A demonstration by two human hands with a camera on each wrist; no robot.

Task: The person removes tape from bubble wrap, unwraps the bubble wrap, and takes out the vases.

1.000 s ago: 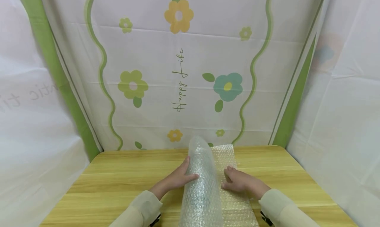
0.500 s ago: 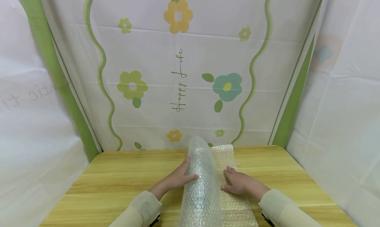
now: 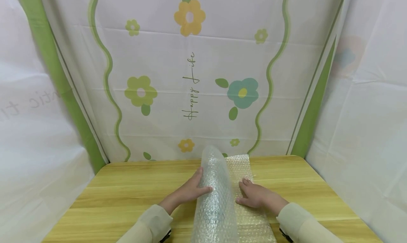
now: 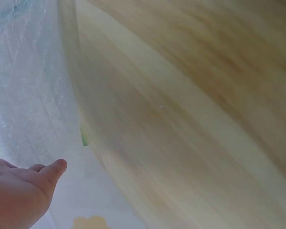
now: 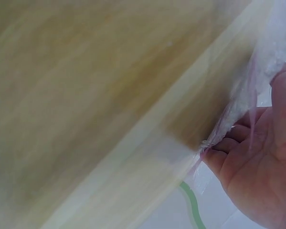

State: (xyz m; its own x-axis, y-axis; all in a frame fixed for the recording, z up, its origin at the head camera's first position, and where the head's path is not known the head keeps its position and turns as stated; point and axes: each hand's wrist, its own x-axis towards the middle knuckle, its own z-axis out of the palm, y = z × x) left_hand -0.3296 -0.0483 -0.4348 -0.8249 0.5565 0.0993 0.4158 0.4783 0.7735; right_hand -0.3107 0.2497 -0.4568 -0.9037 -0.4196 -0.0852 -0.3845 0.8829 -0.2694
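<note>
The rounded bubble-wrap roll [image 3: 215, 200] is cut off below. The left hand [image 3: 190, 190] touches it, thumb wide; the right hand [image 3: 254, 195], thumb parted, touches the bumpy sheet [image 3: 252, 221].

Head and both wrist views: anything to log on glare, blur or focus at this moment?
Head view: fairly crisp, with bright glints along the bubble wrap; left wrist view: hazy, the wood grain of the table soft; right wrist view: table grain smeared, creases of the right hand clearer.
</note>
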